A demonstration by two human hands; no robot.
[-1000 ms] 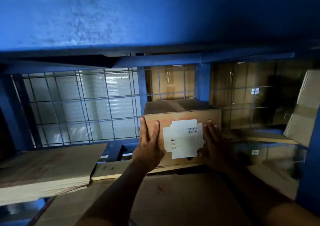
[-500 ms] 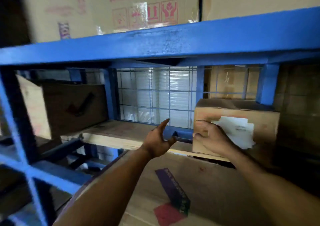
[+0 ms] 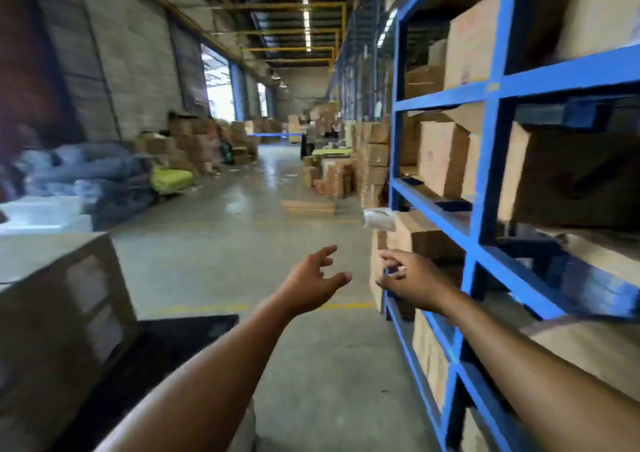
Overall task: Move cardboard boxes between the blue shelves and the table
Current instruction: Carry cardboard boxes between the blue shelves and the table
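Standing at far left, a cardboard box (image 3: 59,316) | left hand (image 3: 313,285) empty, fingers spread, over the aisle floor (image 3: 214,264) | right hand (image 3: 414,283) empty, fingers apart, beside the blue shelves (image 3: 488,160) stacked with cardboard boxes (image 3: 440,160).

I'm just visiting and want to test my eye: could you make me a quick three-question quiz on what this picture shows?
1. True or false: the left hand is gripping a box.
2. The blue shelves stand on which side of the person? A) left B) right C) behind
3. Fill in: the right hand has its fingers ____.

Key: 1 false, both hands are empty. 2 B. 3 spread open, near a cardboard box jutting from the shelves.
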